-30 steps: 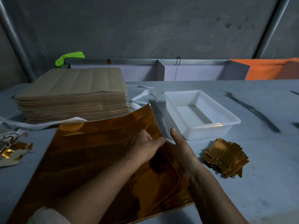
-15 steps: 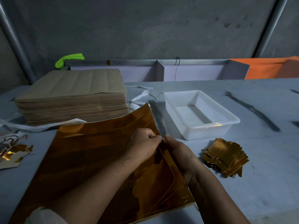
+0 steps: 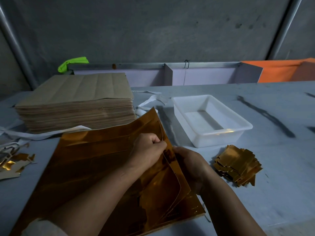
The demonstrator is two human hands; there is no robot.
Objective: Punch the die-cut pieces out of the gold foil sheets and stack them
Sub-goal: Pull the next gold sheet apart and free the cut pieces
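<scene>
R hand (image 3: 189,165) now grips foil sheet (image 3: 102,167)

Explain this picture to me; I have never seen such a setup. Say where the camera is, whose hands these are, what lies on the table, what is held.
No machine: a person works bare-handed. The one picture comes from a camera on their head, looking forward and down. The left hand and right hand both grip the right edge of the gold foil sheets on the grey table. Right of them lie a pile of punched gold pieces and, behind it, a white tray. Far left stands a thick stack of brown sheets, with gold scraps nearer.
</scene>
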